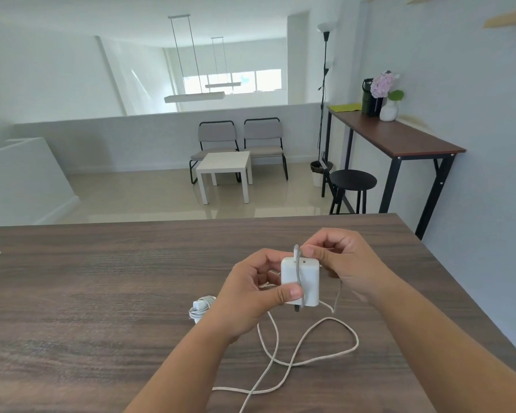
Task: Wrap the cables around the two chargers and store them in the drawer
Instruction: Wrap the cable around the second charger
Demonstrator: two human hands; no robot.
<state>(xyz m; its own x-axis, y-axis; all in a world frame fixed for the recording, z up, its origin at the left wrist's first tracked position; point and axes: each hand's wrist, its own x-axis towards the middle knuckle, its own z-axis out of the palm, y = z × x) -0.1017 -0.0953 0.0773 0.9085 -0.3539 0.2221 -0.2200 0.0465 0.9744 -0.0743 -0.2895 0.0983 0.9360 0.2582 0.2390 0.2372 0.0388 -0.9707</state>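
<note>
A smooth white square charger brick with rounded corners [300, 281] is held upright above the dark wood-grain counter [102, 293], between the two hands. The left hand [252, 296] grips its left side, thumb pressed on the front face over one turn of the thin white braided cable [298, 347]. The right hand [341, 262] pinches the cable just above the brick's top edge. The slack trails down in loose loops on the near counter. A second white charger with its cable coiled around it [201, 307] lies on the counter just left of the left wrist.
</note>
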